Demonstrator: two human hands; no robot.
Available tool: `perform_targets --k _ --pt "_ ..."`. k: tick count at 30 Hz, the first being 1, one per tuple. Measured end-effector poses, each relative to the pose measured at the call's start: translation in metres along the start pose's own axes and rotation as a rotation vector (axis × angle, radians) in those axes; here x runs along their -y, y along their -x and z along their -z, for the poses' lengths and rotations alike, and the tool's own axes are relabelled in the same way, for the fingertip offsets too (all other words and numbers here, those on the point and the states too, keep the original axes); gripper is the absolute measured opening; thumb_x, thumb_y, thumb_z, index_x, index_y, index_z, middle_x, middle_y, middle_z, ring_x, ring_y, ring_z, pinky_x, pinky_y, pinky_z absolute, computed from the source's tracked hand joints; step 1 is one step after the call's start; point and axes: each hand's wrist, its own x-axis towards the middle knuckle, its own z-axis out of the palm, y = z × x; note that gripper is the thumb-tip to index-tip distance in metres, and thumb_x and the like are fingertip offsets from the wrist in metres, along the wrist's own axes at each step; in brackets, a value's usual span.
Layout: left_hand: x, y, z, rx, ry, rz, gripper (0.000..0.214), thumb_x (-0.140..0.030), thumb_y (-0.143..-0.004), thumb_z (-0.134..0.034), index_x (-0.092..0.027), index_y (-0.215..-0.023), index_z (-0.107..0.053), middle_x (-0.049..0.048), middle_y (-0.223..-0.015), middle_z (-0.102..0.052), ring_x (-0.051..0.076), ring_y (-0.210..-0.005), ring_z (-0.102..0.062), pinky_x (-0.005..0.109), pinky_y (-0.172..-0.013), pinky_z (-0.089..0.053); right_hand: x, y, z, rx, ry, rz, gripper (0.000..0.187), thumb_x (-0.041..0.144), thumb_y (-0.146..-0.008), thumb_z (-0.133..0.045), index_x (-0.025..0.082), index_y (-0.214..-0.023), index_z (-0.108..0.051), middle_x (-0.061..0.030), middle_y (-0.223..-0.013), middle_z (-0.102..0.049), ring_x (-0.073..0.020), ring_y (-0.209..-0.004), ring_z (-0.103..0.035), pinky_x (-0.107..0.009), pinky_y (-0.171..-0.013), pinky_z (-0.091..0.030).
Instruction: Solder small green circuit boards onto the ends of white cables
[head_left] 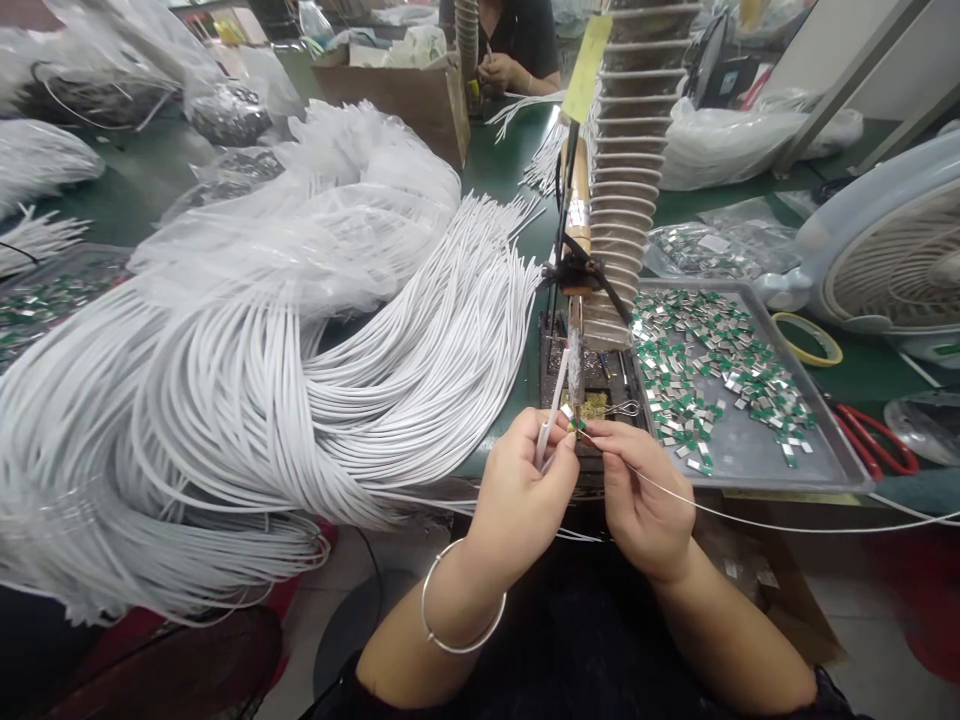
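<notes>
At the bottom centre of the frame are the person's two hands. The left hand (pixel 519 495), with a thin metal bangle (pixel 461 600) on its wrist, has a narrow grip and pinches a white cable end (pixel 550 430) between thumb and fingers. The right hand (pixel 641 497) also has a narrow grip, and it holds a thin wire (pixel 750 525) that runs out toward the lower right. Between the two hands' fingertips sits a small green clip (pixel 574 424), but it is too small to tell which hand holds it.

Just right of the hands, a metal tray (pixel 834 405) carries many loose green clips (pixel 720 370). Red scissors (pixel 874 440) lie beyond its right corner, and a yellow tape roll (pixel 806 338) is near its far edge. On the left, a big bundle of white cables (pixel 262 400) covers much of the green worktop (pixel 502 150). A ribbed column (pixel 626 170) stands at upper centre, and a co-worker's hands (pixel 502 70) are at the top.

The small clip can slip if the pinch becomes loose. The long, loose wire can also catch on the tray or the scissors.
</notes>
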Motion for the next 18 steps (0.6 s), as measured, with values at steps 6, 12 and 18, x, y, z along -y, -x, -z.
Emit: perform_targets --k 6,12,18 --pt "0.0000 0.0005 0.0001 -0.006 -0.004 -0.006 0.006 -0.019 -0.079 -0.054 -0.019 -0.073 -0.051 -0.0001 -0.076 -0.060 0.012 -0.065 -0.054 0.023 -0.062 -0.041 0.0002 -0.0007 0.0005 0.005 0.002 0.002 0.023 0.006 -0.082 -0.049 0.019 -0.098 -0.060 -0.0083 -0.094 -0.068 -0.0186 -0.089 -0.066 -0.035 -0.075 -0.058" --pt "0.0023 0.0010 -0.0001 -0.001 0.002 -0.014 0.005 -0.020 -0.081 -0.051 -0.020 -0.076 -0.051 -0.0005 -0.075 -0.058 0.012 -0.064 -0.053 0.023 -0.062 -0.041 0.0002 -0.0014 0.0013 0.014 0.004 0.006 0.023 0.006 -0.083 -0.049 0.019 -0.098 -0.060 -0.0088 -0.094 -0.068 -0.0188 -0.090 -0.066 -0.036 -0.076 -0.058" --pt "0.0056 0.0015 0.0001 0.003 0.011 -0.012 0.008 -0.021 -0.081 -0.053 -0.019 -0.073 -0.050 0.0005 -0.081 -0.059 0.012 -0.068 -0.054 0.024 -0.066 -0.042 -0.0007 0.0013 0.0013 0.010 0.002 0.000 0.023 0.007 -0.083 -0.048 0.019 -0.098 -0.060 -0.0083 -0.094 -0.069 -0.0194 -0.089 -0.067 -0.036 -0.075 -0.058"
